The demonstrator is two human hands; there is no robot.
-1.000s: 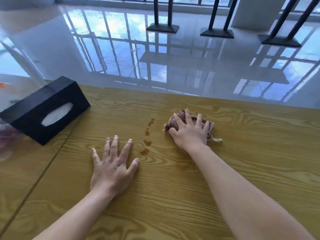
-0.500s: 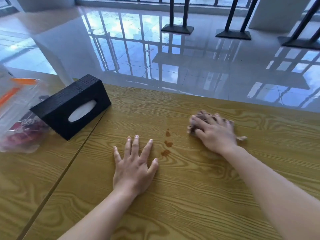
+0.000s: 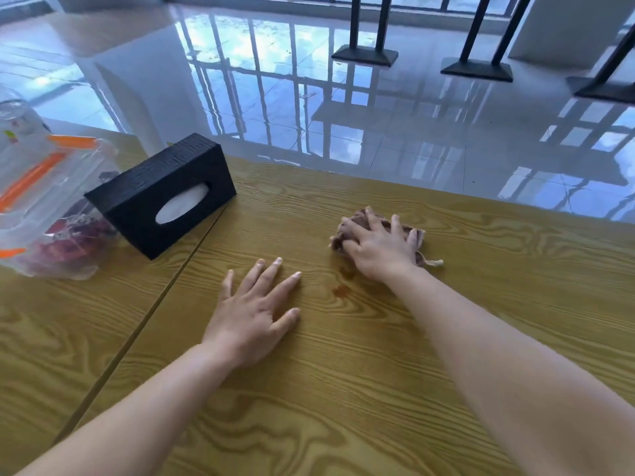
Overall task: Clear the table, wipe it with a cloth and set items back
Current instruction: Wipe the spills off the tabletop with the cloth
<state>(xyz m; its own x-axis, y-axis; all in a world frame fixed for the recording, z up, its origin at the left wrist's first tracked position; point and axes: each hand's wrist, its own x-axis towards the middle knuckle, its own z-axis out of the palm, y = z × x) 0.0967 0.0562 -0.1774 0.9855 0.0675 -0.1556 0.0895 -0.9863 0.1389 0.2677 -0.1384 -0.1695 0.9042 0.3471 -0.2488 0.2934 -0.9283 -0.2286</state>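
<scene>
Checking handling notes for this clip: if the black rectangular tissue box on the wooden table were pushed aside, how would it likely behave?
The black rectangular tissue box looks rigid, with crisp edges, so it would probably keep its shape. It rests on a broad face on the wooden table, so it would more likely slide than tip or roll. If only tissue is inside, it is probably light.

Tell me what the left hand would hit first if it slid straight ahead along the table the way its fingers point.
Probably nothing on the table: the left hand points up and right, passing between the tissue box and the cloth, toward the table's far edge. Depth is uncertain.
</scene>
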